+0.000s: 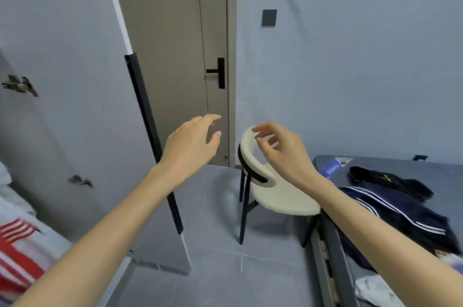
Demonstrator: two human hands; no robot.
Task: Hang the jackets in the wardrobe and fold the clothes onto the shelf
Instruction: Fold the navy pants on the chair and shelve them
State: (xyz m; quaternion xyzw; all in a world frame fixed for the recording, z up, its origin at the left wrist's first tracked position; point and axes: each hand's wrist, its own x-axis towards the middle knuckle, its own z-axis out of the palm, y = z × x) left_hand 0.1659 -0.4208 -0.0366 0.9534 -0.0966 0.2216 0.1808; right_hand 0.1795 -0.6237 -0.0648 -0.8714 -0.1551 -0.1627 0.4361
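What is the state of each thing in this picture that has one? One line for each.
Left hand: open, empty.
Right hand: open, fingers loosely curled, empty.
Wardrobe door: swung open.
Room door: closed.
Chair: upright, seat bare.
Navy striped jacket: crumpled on the bed, not hung.
Black garment: unfolded on the bed.

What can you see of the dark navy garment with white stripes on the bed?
The dark navy garment with white stripes lies crumpled and unfolded on the grey bed at the right. It looks like soft sportswear fabric, with paired white stripes running along it. A black garment lies against its far edge. The right forearm hides its near side. The left hand and right hand are in the air, not touching it. Whether it is a jacket cannot be told.
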